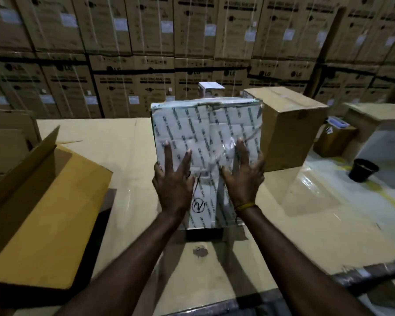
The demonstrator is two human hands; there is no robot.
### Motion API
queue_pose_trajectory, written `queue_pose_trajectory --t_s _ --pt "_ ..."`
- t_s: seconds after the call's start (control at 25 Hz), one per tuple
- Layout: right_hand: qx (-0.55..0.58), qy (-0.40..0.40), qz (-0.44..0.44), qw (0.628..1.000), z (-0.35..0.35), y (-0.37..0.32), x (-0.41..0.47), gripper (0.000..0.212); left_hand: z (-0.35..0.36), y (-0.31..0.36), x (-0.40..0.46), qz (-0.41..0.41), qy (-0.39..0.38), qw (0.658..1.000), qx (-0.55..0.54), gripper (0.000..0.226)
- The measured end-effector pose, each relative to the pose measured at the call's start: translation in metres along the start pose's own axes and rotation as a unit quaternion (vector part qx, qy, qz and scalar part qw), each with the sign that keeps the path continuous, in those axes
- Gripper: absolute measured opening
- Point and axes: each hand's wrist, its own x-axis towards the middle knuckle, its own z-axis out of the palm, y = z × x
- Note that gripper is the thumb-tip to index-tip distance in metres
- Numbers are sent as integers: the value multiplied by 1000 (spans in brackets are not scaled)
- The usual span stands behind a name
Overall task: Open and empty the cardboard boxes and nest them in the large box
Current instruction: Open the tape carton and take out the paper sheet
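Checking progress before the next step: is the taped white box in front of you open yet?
No, the taped white box is sealed with printed tape, and the left hand and right hand lie flat on it.

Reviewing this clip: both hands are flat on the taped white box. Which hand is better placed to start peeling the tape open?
Probably the right hand: its fingers lie on the loose, crinkled clear tape at the seam of the taped box. The left hand lies flat on smooth tape, suited to steadying.

The taped box (205, 142) is white, crossed by rows of dark printed lettering. Right of it stands a plain brown box (290, 128); left of it, a yellow-brown open box (43, 213); far right, a black bucket (363, 169).
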Motion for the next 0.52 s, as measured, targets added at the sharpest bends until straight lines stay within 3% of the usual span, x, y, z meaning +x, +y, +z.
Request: queue_pose_trajectory --t_s 0.24,0.4,0.52 --pt "-47 -42 17 998 -48 -35 60 69 -53 50 49 -91 -86 992 7 61" --pt "-104 -190 2 976 -56 -25 95 67 -61 72 70 -97 -185 974 90 53" --pt "-123 -292 -36 948 -57 -3 94 72 -49 74 69 -103 -209 964 129 48"
